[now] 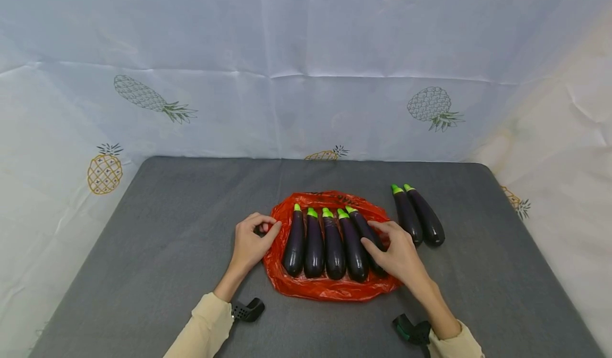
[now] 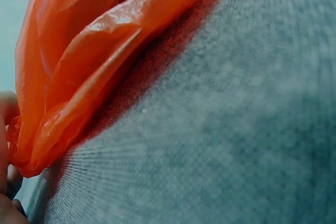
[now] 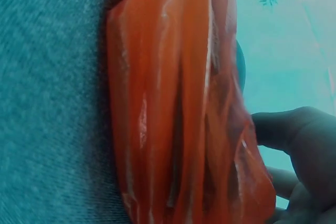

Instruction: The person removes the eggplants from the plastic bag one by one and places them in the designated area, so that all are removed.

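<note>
A red plastic bag (image 1: 330, 293) lies spread on the grey table, its rim standing up round several dark purple eggplants (image 1: 314, 246) with green tops, laid side by side. My left hand (image 1: 251, 241) pinches the bag's left rim between thumb and fingers; in the left wrist view the gathered red plastic (image 2: 47, 145) meets the fingertips. Over the bag's right side, my right hand (image 1: 399, 252) has thumb and fingers around the rightmost eggplant (image 1: 359, 221), which leans at a slant. The right wrist view shows the bag's folded side (image 3: 163, 103) hiding most of that grip.
Two more eggplants (image 1: 423, 217) lie together on the table right of the bag, just beyond my right hand. A grey cloth (image 1: 158, 273) covers the table. White sheets printed with pineapples (image 1: 430, 104) hang behind and at both sides. Black wrist cameras (image 1: 248, 310) sit on both wrists.
</note>
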A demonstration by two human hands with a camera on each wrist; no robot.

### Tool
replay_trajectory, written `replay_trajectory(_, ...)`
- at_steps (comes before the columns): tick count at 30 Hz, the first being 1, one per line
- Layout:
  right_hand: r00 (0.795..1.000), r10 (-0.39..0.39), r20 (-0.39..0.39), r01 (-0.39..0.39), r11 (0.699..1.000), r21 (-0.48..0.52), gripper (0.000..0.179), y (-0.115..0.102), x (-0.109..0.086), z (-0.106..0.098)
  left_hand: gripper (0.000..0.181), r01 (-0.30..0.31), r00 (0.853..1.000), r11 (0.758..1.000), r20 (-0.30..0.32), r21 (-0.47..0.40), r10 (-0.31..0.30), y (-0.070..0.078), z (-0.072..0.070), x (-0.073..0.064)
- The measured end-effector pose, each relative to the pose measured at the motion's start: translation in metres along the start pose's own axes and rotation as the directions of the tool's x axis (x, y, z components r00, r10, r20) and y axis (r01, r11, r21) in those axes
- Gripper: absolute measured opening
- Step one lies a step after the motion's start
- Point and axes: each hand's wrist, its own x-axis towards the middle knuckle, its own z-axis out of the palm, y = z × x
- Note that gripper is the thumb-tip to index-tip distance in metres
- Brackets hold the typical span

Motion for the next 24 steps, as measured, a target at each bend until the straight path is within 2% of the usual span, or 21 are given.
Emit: replay_trajectory(24,1.000,0.022,-0.019,-0.021,1.000,0.011,0.039,0.0038,0.0011,0.0031,0.009,-0.017,1.000,1.000,-0.001,-0.003,0.017,-0.0002,0.0005,0.0001)
